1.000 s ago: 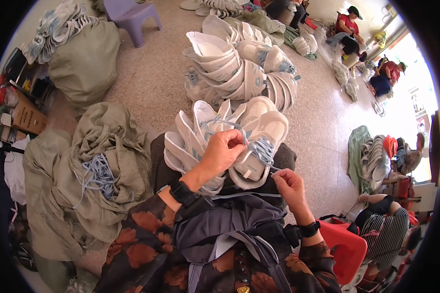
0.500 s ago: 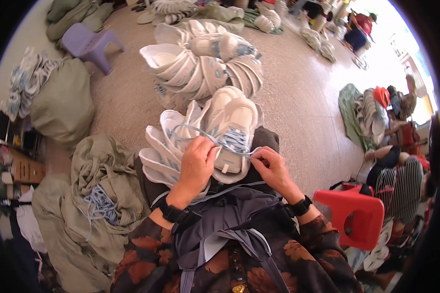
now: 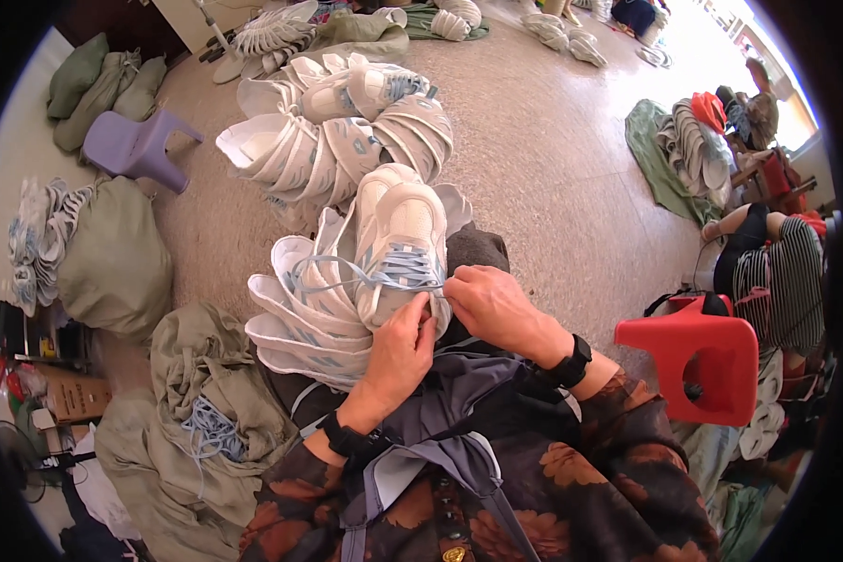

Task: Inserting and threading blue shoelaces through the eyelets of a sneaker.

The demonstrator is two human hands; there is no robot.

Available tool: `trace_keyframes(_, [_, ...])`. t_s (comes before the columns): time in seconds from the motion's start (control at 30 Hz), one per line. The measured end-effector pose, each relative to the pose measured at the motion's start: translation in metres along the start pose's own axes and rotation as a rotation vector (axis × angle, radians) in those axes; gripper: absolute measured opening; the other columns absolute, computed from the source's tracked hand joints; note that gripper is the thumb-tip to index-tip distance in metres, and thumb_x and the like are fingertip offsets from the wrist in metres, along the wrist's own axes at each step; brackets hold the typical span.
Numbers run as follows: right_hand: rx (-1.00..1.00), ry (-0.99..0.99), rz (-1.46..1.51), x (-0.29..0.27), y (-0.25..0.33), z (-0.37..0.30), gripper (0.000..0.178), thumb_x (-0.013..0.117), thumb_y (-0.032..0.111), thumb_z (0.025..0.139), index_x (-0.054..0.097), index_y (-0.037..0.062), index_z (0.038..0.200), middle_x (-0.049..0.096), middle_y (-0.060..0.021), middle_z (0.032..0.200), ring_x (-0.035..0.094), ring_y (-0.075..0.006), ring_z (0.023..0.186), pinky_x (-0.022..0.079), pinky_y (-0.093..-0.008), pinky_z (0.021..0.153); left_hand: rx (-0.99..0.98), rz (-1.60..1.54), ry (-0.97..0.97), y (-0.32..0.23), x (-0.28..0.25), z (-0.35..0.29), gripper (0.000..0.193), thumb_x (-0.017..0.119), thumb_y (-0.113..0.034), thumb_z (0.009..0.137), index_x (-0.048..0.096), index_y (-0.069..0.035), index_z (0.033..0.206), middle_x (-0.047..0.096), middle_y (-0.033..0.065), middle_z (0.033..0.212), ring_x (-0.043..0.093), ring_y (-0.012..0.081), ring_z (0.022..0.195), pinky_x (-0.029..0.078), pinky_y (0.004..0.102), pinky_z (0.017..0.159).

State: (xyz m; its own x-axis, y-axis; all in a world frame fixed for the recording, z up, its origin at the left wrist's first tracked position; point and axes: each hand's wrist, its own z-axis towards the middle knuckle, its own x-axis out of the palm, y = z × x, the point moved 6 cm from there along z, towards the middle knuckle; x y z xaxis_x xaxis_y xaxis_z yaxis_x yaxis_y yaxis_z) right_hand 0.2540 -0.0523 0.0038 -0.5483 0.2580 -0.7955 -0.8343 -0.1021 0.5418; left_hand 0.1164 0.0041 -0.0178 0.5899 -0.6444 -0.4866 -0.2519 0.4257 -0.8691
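A white and beige shoe upper point(image 3: 395, 217) with light blue laces lies on my lap, its toe pointing away from me. The shoelace point(image 3: 332, 273) crosses the eyelets, a loose loop hanging over the left side. My right hand point(image 3: 496, 304) is closed in a pinch on the lace at the right-hand eyelets. Against the upper's near edge, close beside those fingertips, my left hand point(image 3: 401, 342) is also pinched; the exact bit between its fingers is partly hidden. Several more uppers point(image 3: 300, 323) fan out under and left of this one.
Beyond my knees, nested shoe uppers point(image 3: 332, 155) form a curved pile on the floor. Left are a purple stool point(image 3: 140, 145), a stuffed sack point(image 3: 112, 258) and blue laces point(image 3: 214, 431) on green cloth. A red stool point(image 3: 693, 361) stands right, near a person in striped clothing point(image 3: 796, 286).
My left hand has moved from the lace's left side to the near right of the opening. My right hand has come in beside it. The view has shifted, moving the shoe leftward in the picture.
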Motion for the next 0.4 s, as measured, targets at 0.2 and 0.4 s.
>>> trace_keyframes(0.2, [-0.069,0.008,-0.078,-0.003,0.007,0.003,0.007,0.064,0.007,0.078,0.06,0.0024,0.08,0.06,-0.0137,0.077,0.063,-0.0365,0.078,0.05,-0.0458,0.068,0.146,0.211,-0.097,-0.01,0.003,-0.002,0.034,0.062,-0.004,0.092,0.057,0.006,0.124,0.066,0.0251,0.095,0.066,0.0425,0.083,0.052,0.0453,0.071])
trace_keyframes(0.4, [-0.097,0.231,-0.252,0.006,0.01,0.014,0.011,0.067,0.009,0.075,0.064,0.0051,0.085,0.066,-0.0127,0.084,0.067,-0.0342,0.082,0.052,-0.045,0.075,0.181,0.244,-0.053,-0.015,0.005,-0.001,0.034,0.059,-0.008,0.093,0.055,0.006,0.124,0.066,0.0253,0.097,0.065,0.0431,0.085,0.052,0.0483,0.074])
